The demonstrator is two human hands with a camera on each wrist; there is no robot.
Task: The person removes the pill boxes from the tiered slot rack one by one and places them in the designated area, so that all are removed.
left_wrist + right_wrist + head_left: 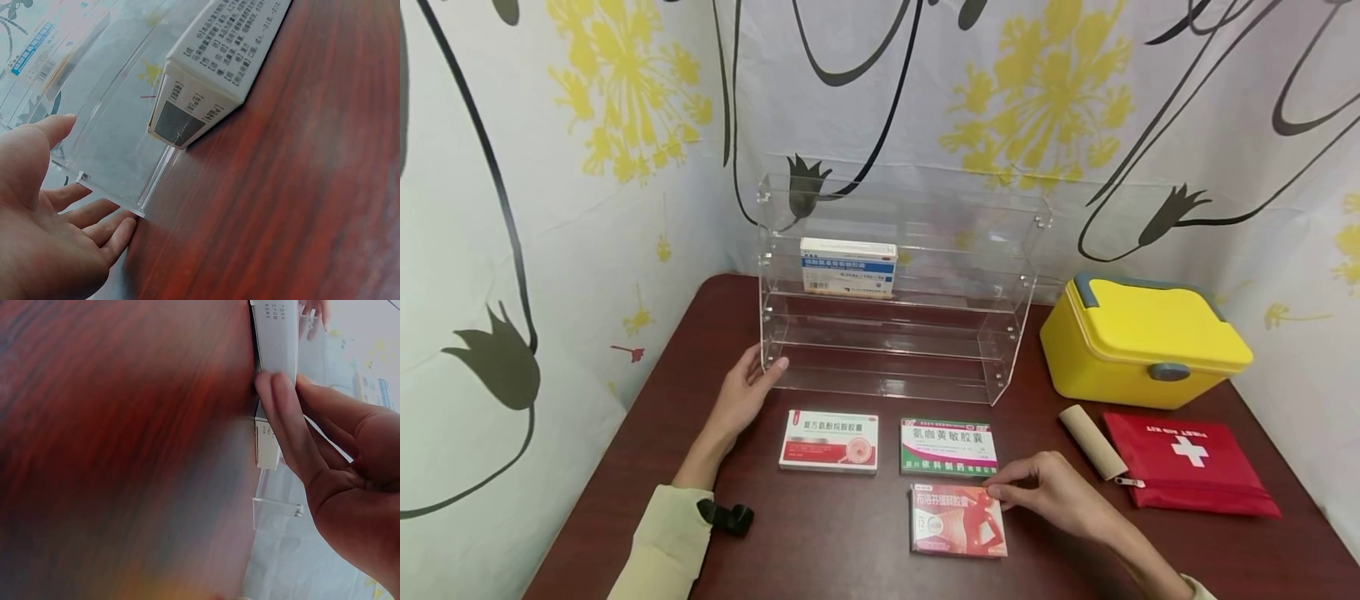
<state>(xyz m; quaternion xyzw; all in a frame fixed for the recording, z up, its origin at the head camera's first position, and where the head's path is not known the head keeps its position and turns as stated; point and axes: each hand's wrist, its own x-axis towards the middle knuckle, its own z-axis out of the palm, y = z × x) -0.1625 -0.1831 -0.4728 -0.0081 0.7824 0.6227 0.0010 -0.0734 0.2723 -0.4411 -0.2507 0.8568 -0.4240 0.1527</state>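
In the head view, a clear acrylic display rack (887, 383) stands at the back of the table. My left hand (741, 400) grips its left side panel, thumb over the front edge and fingers outside. A blue-and-white medicine box (850, 279) stands on one of its tiers. Lower right, my right hand (1060, 492) pinches the top right corner of a red-and-white medicine box (958, 525) lying flat. Just behind that lies a green-and-white medicine box (949, 446), and left of it another red-and-white medicine box (829, 429). The right wrist view shows fingertips (281, 394) against the held box's side.
A yellow lidded case (1142, 333) with a grey handle stands at the right rear. In front of it lie a tan tube (1092, 442) and a red first aid pouch (1195, 462). Patterned cloth walls (865, 125) border the table's back and left.
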